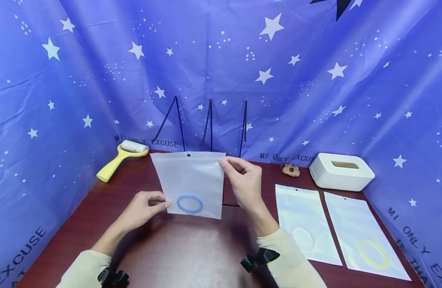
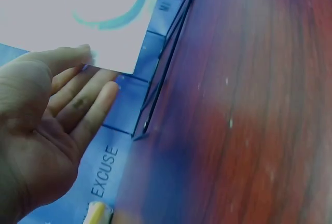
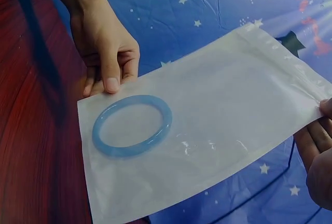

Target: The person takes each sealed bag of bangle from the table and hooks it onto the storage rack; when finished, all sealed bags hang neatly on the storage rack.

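Note:
Both hands hold a translucent white zip bag (image 1: 192, 176) upright above the table, with a blue bangle (image 3: 166, 117) lying inside near its bottom edge. My right hand (image 1: 246, 182) pinches the bag's upper right edge, close to the zip strip, between thumb and fingers. Down at the lower left side, my left hand (image 1: 143, 208) pinches the other edge; in the left wrist view its thumb lies over the bag's corner with fingers behind. A small hang hole (image 1: 188, 155) shows at the top. Behind the bag stands a black wire rack (image 1: 211, 124), partly hidden by it.
To the right lie two more zip bags, one (image 1: 300, 208) with a pale ring, the other (image 1: 354, 216) with a yellow ring (image 1: 363, 251). A white tissue box (image 1: 336, 178) and small brown bear-shaped item (image 1: 291, 170) sit at the back. A yellow-handled lint roller (image 1: 114, 164) lies back left.

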{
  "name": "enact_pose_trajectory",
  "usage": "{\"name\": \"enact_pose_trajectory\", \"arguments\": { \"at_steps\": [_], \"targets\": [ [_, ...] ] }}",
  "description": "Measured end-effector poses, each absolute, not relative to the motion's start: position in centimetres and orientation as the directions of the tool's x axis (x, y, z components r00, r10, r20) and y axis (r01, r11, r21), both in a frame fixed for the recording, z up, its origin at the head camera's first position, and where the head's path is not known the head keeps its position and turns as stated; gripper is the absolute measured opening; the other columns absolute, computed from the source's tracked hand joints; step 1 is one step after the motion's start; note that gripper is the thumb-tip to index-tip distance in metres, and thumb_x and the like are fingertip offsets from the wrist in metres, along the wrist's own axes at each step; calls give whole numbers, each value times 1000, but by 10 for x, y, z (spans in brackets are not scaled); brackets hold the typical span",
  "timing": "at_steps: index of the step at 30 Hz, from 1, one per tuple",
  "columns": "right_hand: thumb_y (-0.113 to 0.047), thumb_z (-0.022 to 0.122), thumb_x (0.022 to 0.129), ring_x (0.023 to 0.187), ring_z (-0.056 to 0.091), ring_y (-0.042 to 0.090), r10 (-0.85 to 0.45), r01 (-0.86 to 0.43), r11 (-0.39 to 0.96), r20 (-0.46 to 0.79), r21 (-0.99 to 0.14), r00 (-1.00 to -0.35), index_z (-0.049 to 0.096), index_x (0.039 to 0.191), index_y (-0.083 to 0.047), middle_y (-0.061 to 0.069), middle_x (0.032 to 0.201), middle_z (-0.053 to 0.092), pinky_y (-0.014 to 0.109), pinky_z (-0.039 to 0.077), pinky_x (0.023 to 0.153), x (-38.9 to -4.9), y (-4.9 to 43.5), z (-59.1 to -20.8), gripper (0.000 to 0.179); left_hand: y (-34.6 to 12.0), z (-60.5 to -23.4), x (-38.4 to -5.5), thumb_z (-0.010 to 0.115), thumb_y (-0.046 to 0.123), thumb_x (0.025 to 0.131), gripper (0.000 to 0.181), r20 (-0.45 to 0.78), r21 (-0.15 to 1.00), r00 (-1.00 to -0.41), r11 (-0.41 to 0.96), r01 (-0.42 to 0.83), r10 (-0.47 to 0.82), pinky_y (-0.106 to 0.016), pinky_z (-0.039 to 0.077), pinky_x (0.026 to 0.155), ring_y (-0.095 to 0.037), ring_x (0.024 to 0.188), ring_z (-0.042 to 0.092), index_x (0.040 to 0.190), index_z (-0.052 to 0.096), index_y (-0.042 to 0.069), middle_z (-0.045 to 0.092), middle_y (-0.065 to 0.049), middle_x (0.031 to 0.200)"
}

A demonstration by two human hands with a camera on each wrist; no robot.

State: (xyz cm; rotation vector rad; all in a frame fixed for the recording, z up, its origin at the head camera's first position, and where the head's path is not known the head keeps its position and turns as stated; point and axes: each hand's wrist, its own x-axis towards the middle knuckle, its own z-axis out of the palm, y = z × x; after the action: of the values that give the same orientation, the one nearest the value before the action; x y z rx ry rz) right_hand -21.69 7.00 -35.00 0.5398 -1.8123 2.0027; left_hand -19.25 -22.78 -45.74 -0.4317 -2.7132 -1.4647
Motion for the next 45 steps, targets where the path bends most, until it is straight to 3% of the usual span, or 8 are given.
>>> {"name": "enact_pose_trajectory", "arguments": {
  "at_steps": [4, 7, 18, 31, 39, 45],
  "targets": [
    [-1, 76, 91, 65, 64, 6, 19, -543, -60, 543, -838, -840, 79, 98, 7, 14, 78, 76, 18, 55, 62, -217, 57, -347, 11, -242, -457, -191, 78, 25, 94, 8, 177, 816, -965, 519, 253, 192, -22, 56, 70, -17, 77, 70, 93, 78, 17, 73, -2, 82],
    [-4, 77, 91, 66, 64, 4, 5, -562, -31, 562, -826, -827, 80, 98, 4, 24, 81, 75, 17, 54, 63, -218, 45, -347, 11, -256, -455, -188, 78, 25, 94, 9, 189, 806, -966, 534, 256, 178, -22, 56, 69, -11, 77, 69, 94, 78, 17, 74, -2, 83],
    [-6, 75, 92, 70, 67, 2, -49, -550, -62, 553, -833, -832, 80, 100, 3, 23, 88, 78, 18, 57, 67, -228, 8, -343, 13, -296, -455, -190, 75, 26, 96, 18, 172, 814, -979, 544, 203, 108, -27, 58, 70, -16, 80, 74, 100, 78, 9, 77, -9, 87],
    [-10, 77, 91, 70, 66, 1, -30, -522, -36, 523, -852, -852, 81, 99, 2, 21, 88, 78, 17, 54, 65, -244, -12, -338, 14, -310, -459, -204, 75, 28, 96, 28, 125, 831, -992, 544, 118, 24, -18, 54, 74, -1, 82, 71, 110, 76, 4, 79, -4, 88],
    [-9, 77, 91, 69, 67, 4, 5, -482, -79, 483, -873, -876, 80, 99, 3, 23, 90, 78, 18, 57, 65, -258, -18, -336, 14, -311, -462, -221, 73, 35, 98, 38, 88, 850, -996, 521, 85, 18, -20, 57, 80, -9, 89, 76, 116, 74, 2, 80, -9, 93],
    [-6, 77, 90, 69, 69, 3, 27, -435, -118, 435, -892, -900, 80, 98, 5, 25, 90, 78, 21, 60, 66, -271, -22, -336, 14, -308, -463, -234, 72, 36, 98, 42, 72, 865, -997, 497, 69, 12, -24, 58, 84, -9, 90, 76, 119, 73, 0, 80, -5, 93]
  ]
}}
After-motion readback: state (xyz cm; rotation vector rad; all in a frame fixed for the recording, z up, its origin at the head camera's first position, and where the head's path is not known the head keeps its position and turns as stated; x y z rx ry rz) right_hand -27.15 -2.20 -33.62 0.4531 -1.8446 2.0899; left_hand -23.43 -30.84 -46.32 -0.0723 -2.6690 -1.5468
